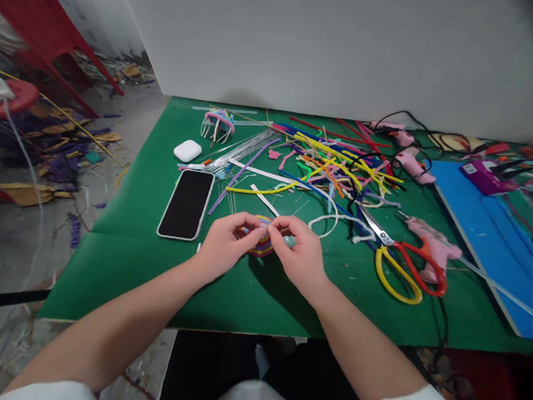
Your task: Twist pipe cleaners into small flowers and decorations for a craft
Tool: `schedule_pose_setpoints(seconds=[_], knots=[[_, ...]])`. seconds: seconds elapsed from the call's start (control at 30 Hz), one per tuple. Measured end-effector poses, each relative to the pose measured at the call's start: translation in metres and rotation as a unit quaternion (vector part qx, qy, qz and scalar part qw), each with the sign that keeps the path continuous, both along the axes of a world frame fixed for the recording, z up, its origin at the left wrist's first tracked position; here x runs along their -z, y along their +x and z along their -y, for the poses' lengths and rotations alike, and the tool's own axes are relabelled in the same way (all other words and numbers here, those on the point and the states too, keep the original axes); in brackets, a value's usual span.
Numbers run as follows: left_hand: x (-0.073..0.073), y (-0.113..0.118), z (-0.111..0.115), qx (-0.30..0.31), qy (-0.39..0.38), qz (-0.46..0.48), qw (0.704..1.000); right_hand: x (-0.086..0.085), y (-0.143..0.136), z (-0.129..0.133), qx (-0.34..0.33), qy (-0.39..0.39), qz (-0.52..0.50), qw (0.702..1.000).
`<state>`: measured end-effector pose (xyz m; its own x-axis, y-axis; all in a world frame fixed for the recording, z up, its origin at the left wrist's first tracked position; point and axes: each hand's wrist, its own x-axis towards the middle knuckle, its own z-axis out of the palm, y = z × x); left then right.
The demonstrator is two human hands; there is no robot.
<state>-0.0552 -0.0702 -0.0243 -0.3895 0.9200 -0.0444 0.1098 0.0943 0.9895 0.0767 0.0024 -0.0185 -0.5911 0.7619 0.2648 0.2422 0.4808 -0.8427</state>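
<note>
Over the middle of the green table my two hands meet, fingertips pinched together. Below and between them shows a round piece with rings of several colours (pixel 261 247), which looks coiled from pipe cleaners; the fingers hide much of it. My left hand (pixel 228 243) is closed at its left edge. My right hand (pixel 301 253) is closed too, with a small pale teal piece (pixel 289 241) showing among its fingers. Something tiny and whitish lies at the touching fingertips, too small to name. A white strip (pixel 265 200) lies just beyond the hands.
Left of the hands lie a phone (pixel 186 205) and a white case (pixel 187 151). A small domed model (pixel 217 125) stands behind. Loose pipe cleaners (pixel 330 159) spread across the back. Scissors (pixel 398 261), a pink glue gun (pixel 433 246) and a blue board (pixel 491 244) are right.
</note>
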Motion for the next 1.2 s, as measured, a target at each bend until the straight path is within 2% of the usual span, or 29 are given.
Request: schedule_pose_setpoints(seconds=[0.13,0.3,0.37,0.5,0.6,0.77,0.9,1.07,1.2], knots=[[0.0015,0.0014,0.0013,-0.008,0.000,0.017,1.000,-0.0011,-0.0003,0.0005,-0.010,0.020,-0.004,1.000],[0.0004,0.0008,0.0022,-0.021,0.001,-0.006,1.000,-0.0025,-0.0008,0.0011,-0.016,0.025,0.003,1.000],[-0.0011,-0.0004,0.0014,-0.021,-0.003,-0.001,1.000,-0.0026,-0.0011,0.0007,-0.013,-0.026,-0.010,1.000],[-0.0022,-0.0031,-0.0016,0.015,-0.001,0.044,0.999,-0.0030,-0.0020,-0.0020,0.002,-0.193,-0.063,0.979],[-0.0013,-0.0042,-0.0029,0.030,-0.004,0.058,0.998,-0.0033,-0.0020,-0.0042,0.010,-0.244,-0.084,0.966],[-0.0002,-0.0053,-0.0025,0.029,-0.006,0.026,0.999,-0.0034,-0.0010,-0.0051,0.003,-0.227,-0.101,0.969],[-0.0002,-0.0054,-0.0017,0.046,-0.014,-0.016,0.999,-0.0036,-0.0009,-0.0045,-0.002,-0.191,-0.067,0.979],[-0.0036,-0.0062,-0.0026,-0.015,0.012,-0.004,1.000,-0.0010,-0.0012,-0.0041,0.003,-0.182,-0.040,0.982],[-0.0066,-0.0058,-0.0040,-0.031,0.021,0.015,0.999,0.0010,-0.0011,-0.0036,-0.010,-0.179,-0.033,0.983]])
